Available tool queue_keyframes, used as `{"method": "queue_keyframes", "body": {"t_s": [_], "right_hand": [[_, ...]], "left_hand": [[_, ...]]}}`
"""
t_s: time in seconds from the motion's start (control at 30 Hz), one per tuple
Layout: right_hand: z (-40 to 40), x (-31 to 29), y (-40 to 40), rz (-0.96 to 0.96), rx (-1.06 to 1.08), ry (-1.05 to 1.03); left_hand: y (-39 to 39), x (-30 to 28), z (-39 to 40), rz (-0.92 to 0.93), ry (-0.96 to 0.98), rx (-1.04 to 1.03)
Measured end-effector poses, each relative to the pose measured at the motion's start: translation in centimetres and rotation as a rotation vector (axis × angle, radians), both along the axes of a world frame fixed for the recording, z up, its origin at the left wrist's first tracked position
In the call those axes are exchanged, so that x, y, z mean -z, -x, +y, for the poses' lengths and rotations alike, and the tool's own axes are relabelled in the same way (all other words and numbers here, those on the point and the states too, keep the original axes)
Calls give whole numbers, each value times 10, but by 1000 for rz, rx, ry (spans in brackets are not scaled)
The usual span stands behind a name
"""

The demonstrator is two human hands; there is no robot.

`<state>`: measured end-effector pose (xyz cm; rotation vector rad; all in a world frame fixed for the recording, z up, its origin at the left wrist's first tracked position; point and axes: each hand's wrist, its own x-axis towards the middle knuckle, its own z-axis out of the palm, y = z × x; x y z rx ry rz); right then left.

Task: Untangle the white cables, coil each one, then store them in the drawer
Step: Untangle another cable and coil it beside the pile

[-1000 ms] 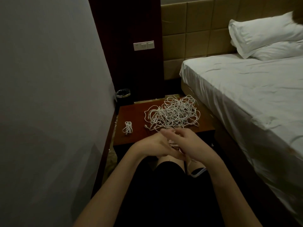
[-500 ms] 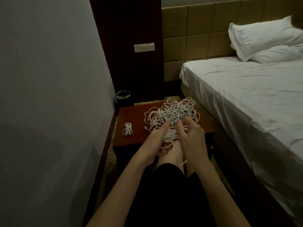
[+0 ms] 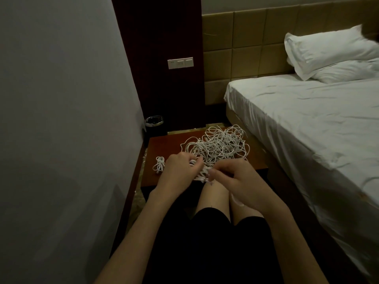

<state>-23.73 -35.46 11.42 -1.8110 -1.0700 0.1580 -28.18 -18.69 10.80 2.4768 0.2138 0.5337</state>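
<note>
A loose tangle of white cables point(image 3: 219, 145) lies on the reddish-brown bedside table point(image 3: 162, 143). One small coiled white cable point(image 3: 159, 164) sits apart at the table's left side. My left hand point(image 3: 178, 171) grips a bundle of white cable point(image 3: 202, 174) at the near edge of the tangle. My right hand point(image 3: 235, 177) pinches the same bundle from the right, fingers curled. A stretch of white cable runs under my right wrist. No drawer shows in this view.
A grey wall closes the left side. The bed with a white sheet point(image 3: 307, 124) and pillows point(image 3: 328, 50) fills the right. A small black bin point(image 3: 154, 125) stands behind the table, under a wall switch plate point(image 3: 180, 62). My knees are just below the table's front edge.
Both hands moved forward from my lap onto the table's near edge. My left hand shifted left and the hands spread apart along the bundle.
</note>
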Motion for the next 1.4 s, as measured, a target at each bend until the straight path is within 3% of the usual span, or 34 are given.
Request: {"method": "queue_keyframes", "body": {"t_s": [0.1,0.23,0.4,0.47,0.53,0.63,0.8,0.9,1.07,1.17,1.27,1.33,1.4], "right_hand": [[-5,4,-7,64,-11,-215],[-4,11,-10,318,-17,-387],[20,23,-5,810,45,-511],[35,31,5,875,88,-474],[44,35,10,802,116,-389],[42,28,9,410,224,-178],[29,7,20,16,173,-7],[17,2,15,-33,102,44],[-5,4,-5,-25,49,-71],[-9,10,-12,116,49,-210],[-4,21,-12,449,3,-352],[6,29,-7,722,40,-416],[19,37,1,863,72,-404]], "left_hand": [[7,-3,-6,81,11,185],[14,-3,-16,15,261,362],[13,-6,-33,-132,507,282],[7,-10,-35,-222,501,178],[3,-15,-31,-290,359,54],[-1,-19,-19,-334,179,-84],[-9,-7,-1,-228,-18,-144],[-9,-1,1,-147,-74,-106],[-2,-4,-7,102,-127,177],[6,-3,-14,102,72,343],[11,-2,-27,35,383,424],[11,-2,-36,-6,602,400],[6,-4,-42,-116,637,275]]}}
